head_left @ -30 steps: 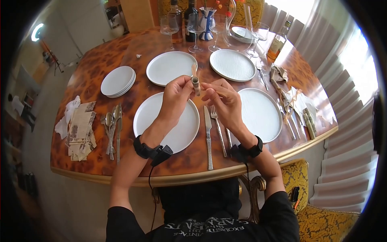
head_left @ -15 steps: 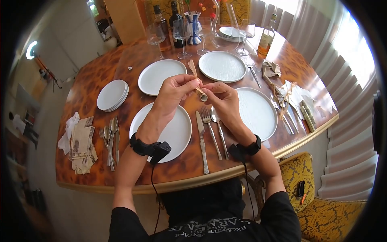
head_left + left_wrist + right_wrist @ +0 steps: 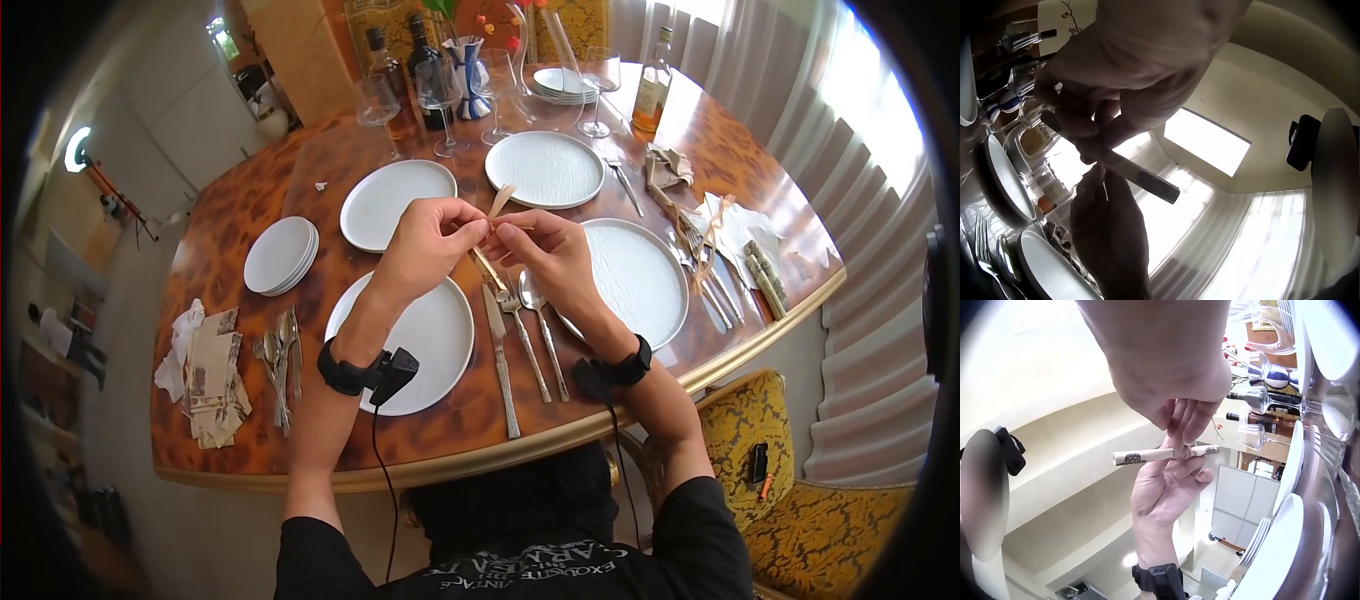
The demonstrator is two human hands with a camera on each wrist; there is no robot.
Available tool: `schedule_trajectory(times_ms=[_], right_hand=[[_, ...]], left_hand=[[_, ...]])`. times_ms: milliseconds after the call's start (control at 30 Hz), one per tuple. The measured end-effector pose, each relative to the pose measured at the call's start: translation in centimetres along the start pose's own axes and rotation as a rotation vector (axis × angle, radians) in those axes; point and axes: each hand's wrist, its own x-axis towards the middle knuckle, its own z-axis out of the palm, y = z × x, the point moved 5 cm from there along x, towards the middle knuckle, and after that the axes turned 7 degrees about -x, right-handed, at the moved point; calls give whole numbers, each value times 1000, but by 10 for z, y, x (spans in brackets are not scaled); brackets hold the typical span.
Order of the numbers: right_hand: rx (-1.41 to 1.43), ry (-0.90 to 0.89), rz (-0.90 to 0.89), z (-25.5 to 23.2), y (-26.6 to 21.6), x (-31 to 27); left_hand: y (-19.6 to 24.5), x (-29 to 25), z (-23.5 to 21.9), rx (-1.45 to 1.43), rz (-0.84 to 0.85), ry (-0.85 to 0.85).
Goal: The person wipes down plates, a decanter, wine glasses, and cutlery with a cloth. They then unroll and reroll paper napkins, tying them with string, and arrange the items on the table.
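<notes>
A rolled paper scroll point(image 3: 486, 268) with a printed dark pattern, clearest in the right wrist view point(image 3: 1144, 456), is held above the table between both hands. A pale raffia-like strip point(image 3: 1184, 452) goes round its middle, and one loose end point(image 3: 502, 198) sticks up past the fingers. My left hand point(image 3: 425, 245) grips the scroll at its middle beside the strip. With thumb and fingers, my right hand point(image 3: 550, 255) pinches the strip close to the left fingertips. Fingers partly hide the wrapped spot. Below the hands lie a knife point(image 3: 503, 370), a fork point(image 3: 530, 350) and a spoon point(image 3: 547, 340).
Large white plates point(image 3: 640, 285) surround the hands. At left are stacked small plates point(image 3: 280, 258), printed paper sheets point(image 3: 215, 375) and cutlery point(image 3: 280, 360). Wine glasses point(image 3: 438, 90) and bottles point(image 3: 652, 90) stand behind. Cutlery with twine point(image 3: 710, 245) and rolled papers point(image 3: 765, 285) lie at right.
The scroll has turned in the hands, its open end swinging from facing up to pointing down toward the cutlery. Both hands stay together, and the head view has shifted slightly.
</notes>
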Motion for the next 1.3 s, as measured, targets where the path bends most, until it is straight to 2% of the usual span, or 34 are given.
schedule_trajectory(times_ms=[67,133,200,267,400,533,600,667,800,900,967,1000,1067,1200,1300], right_hand=[[-78,54,-69,-1,-1,-2],[-583,134,-361,-1,-23,-7],[-606,165,-354,-3,-27,-9],[-886,266,-651,-1,-42,-14],[-811,282,-669,-4,-42,-13],[-600,173,-647,-4,-35,-9],[-541,132,-640,-4,-35,-9],[-502,66,-500,-4,-30,-7],[-403,49,-395,-3,-27,-9],[-395,92,-412,-6,-29,-10],[-490,123,-583,-3,-35,-12],[-488,129,-584,-3,-35,-12],[-599,96,-702,1,-40,-15],[-597,151,-719,-1,-36,-14],[-647,183,-730,0,-35,-16]], left_hand=[[8,-3,1,69,-34,-1],[13,-4,1,141,-68,-2],[16,-5,3,325,-59,-55],[18,-8,9,295,-42,-97],[28,-13,16,240,-36,-196],[29,-16,16,286,-98,-212],[28,-18,17,289,-32,-172],[23,-17,16,296,-29,-170],[17,-13,11,262,-62,-166],[21,-11,10,213,-88,-155],[20,-9,11,177,-86,-135],[19,-8,11,135,-86,-109],[18,-7,13,161,-70,-106],[20,-6,15,231,-39,-32],[25,-5,15,343,-60,-72]])
